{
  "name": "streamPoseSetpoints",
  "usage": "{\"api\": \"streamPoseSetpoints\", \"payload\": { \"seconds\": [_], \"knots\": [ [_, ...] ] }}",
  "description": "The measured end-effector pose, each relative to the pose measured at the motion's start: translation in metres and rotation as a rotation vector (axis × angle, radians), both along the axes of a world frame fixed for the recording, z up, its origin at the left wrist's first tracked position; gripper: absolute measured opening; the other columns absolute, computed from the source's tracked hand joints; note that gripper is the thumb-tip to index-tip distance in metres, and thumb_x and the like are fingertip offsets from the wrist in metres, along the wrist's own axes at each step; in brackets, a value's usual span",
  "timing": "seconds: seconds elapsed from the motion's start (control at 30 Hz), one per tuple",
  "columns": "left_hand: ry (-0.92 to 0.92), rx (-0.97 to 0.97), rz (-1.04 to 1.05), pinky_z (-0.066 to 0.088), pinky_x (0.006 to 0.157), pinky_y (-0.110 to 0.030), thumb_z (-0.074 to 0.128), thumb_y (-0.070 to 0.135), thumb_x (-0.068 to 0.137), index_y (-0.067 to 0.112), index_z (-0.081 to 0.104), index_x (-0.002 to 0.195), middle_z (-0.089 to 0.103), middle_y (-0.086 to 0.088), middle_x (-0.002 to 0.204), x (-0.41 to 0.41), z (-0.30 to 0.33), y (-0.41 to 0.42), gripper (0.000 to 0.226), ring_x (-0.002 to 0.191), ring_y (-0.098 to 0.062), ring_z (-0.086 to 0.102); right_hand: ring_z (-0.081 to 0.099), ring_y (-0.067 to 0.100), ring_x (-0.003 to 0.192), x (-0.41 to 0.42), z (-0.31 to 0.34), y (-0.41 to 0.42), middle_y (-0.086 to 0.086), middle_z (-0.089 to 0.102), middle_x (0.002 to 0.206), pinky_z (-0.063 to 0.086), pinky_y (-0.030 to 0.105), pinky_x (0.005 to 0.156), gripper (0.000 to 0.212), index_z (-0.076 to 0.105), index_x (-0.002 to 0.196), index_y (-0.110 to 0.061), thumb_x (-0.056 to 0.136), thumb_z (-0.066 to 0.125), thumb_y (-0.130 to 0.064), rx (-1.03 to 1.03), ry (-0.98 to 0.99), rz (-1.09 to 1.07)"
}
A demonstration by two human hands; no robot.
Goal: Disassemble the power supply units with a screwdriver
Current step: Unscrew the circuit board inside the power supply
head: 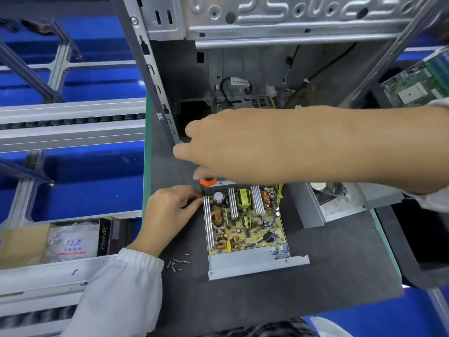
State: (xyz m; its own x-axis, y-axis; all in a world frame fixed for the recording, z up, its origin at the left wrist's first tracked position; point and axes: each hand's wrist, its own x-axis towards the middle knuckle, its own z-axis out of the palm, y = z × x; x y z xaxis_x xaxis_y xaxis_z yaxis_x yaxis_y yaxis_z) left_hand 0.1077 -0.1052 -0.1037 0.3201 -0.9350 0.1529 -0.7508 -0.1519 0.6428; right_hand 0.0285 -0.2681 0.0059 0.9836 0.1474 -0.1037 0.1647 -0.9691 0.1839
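Note:
An opened power supply unit (245, 262) lies on the dark mat, its yellow circuit board (245, 227) with coils and silver heat sinks exposed. My right hand (233, 147) hovers over its far left corner and grips a screwdriver with an orange collar (208, 181), shaft pointing down at that corner. Most of the handle is hidden under my palm. My left hand (170, 212) rests at the unit's left edge, fingertips pinching the screwdriver shaft near its tip. Several loose screws (177, 263) lie on the mat left of the unit.
A bare metal computer case (267, 32) stands open behind the unit. The removed grey cover with a fan (323, 203) lies to the right. A green circuit board (418, 83) sits at far right. Cardboard boxes (60, 242) and roller rails (73, 122) are on the left.

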Motion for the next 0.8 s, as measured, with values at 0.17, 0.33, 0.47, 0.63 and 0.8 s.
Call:
{"api": "streamPoseSetpoints", "payload": {
  "seconds": [0.17,0.33,0.47,0.63,0.8],
  "knots": [
    [0.543,-0.117,0.004,0.023,0.051,-0.012,0.065,0.024,0.085,0.039,0.066,0.088,0.023,0.007,0.06,0.014,0.027,0.004,0.016,0.055,-0.005,0.023,0.029,0.013,0.047,0.002,0.019,0.008,-0.006,0.028,0.064,0.017,0.027,0.042,0.017,0.059,0.103,-0.021,0.087,0.058,-0.028,0.027,0.097,-0.106],
    [0.646,-0.141,-0.139,0.03,0.055,-0.002,0.061,0.008,0.091,0.025,0.07,0.079,0.048,0.024,0.053,0.001,0.049,-0.003,0.023,0.055,0.01,0.042,0.021,0.009,0.052,-0.019,0.048,0.025,-0.003,0.028,0.083,0.011,0.027,0.045,0.023,0.046,0.112,-0.016,0.098,0.049,-0.034,-0.01,0.15,-0.035],
    [0.7,-0.132,-0.172,0.042,0.081,-0.021,0.061,0.012,0.092,0.023,0.074,0.102,0.074,-0.005,0.088,-0.003,0.055,-0.003,0.019,0.083,-0.01,0.061,0.033,0.015,0.053,-0.028,0.063,0.029,-0.001,0.026,0.072,0.021,0.03,0.045,0.038,0.038,0.119,-0.012,0.099,0.044,-0.044,0.097,0.154,-0.203],
    [0.597,-0.23,-0.152,0.034,0.055,-0.015,0.07,0.014,0.084,0.038,0.075,0.086,0.049,0.022,0.055,-0.011,0.058,-0.005,0.024,0.051,0.001,0.039,0.031,0.012,0.05,-0.036,0.065,0.042,-0.002,0.027,0.067,0.018,0.027,0.043,0.037,0.04,0.109,-0.01,0.1,0.04,-0.045,0.189,0.036,-0.289],
    [0.452,-0.236,0.099,0.018,0.05,-0.016,0.081,0.033,0.068,0.042,0.067,0.062,0.022,0.011,0.047,-0.024,0.05,-0.012,0.018,0.048,-0.005,0.02,0.035,0.026,0.063,-0.045,0.073,0.042,0.0,0.021,0.065,0.025,0.029,0.051,0.047,0.041,0.087,-0.012,0.095,0.039,-0.058,0.072,-0.05,-0.401]
  ]
}}
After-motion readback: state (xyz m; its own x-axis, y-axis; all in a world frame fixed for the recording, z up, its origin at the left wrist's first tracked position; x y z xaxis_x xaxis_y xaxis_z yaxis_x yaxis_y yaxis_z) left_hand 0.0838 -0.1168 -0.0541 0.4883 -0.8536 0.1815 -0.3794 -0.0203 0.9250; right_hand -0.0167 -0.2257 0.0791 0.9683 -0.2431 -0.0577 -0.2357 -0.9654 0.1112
